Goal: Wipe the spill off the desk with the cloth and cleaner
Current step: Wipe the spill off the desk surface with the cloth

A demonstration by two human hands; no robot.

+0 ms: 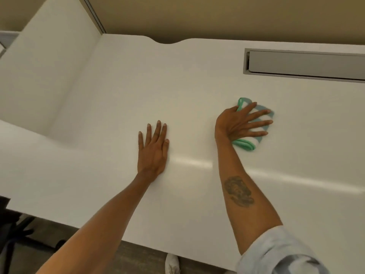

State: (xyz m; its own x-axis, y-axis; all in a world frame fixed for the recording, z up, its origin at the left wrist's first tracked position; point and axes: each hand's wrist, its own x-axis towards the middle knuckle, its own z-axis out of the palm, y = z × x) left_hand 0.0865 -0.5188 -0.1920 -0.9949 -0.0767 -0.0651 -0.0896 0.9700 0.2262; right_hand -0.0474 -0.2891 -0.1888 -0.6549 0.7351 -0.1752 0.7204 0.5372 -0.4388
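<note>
A folded white cloth with green edging (246, 144) lies on the white desk (122, 91), right of centre. My right hand (240, 123) presses flat on top of it with fingers spread, so most of the cloth is hidden under the palm. My left hand (153, 148) rests flat on the bare desk to the left of it, fingers together, holding nothing. I see no spill on the surface and no cleaner bottle in view.
A grey cable-tray flap (304, 65) is set into the desk at the back right. A white side panel (45, 62) rises at the left. The desk's front edge runs below my forearms, with dark chair legs (17, 232) and a white shoe (172, 264) on the floor.
</note>
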